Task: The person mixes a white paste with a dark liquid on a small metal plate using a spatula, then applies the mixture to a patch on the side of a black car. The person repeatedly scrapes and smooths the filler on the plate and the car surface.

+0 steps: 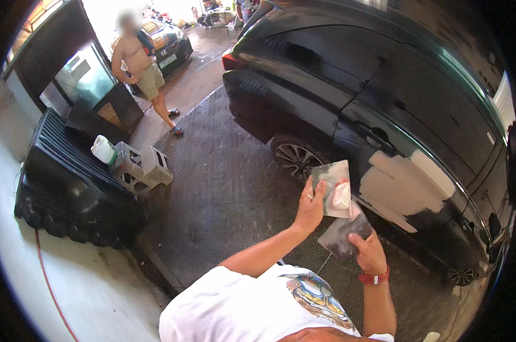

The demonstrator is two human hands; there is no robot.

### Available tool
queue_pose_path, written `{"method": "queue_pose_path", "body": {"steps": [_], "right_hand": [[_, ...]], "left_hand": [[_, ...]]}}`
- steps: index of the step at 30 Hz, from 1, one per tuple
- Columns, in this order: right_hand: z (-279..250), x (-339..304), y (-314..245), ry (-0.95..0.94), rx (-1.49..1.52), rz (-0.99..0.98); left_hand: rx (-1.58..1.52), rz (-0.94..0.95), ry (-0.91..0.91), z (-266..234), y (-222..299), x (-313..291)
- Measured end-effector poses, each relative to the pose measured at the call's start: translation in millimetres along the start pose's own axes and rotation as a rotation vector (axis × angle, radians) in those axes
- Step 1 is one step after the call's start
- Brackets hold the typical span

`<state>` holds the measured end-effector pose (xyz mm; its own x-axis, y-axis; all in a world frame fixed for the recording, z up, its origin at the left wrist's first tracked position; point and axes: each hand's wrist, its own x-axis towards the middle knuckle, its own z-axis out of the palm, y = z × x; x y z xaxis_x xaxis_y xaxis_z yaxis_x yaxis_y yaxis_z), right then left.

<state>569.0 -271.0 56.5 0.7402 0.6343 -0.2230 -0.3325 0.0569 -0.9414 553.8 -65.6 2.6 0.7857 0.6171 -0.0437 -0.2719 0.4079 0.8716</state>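
My left hand holds up a flat grey board with a blob of pale filler on it. My right hand, with a red band at the wrist, grips a second flat grey spreader plate just below the board, its upper edge touching the filler. Both hands are raised beside a black car. A patch of pale filler covers the car's door to the right of my hands, behind the rear wheel.
A shirtless person in shorts stands at the back left near a glass tank. Concrete blocks and a white jug sit by a large black ribbed box. A red hose runs along the floor. Another car is parked far back.
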Motion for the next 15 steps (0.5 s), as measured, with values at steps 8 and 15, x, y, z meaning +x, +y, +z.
{"method": "queue_pose_path", "body": {"steps": [8, 15], "right_hand": [[-79.3, 9.6, -4.4, 0.205, 0.099, -0.249], [-51.3, 11.4, -22.4, 0.312, -0.46, -0.325]], "left_hand": [[-0.233, -0.716, -0.448, -10.1, 12.0, -20.4], [-0.221, -0.511, -0.464, -8.7, 16.1, -11.6]]}}
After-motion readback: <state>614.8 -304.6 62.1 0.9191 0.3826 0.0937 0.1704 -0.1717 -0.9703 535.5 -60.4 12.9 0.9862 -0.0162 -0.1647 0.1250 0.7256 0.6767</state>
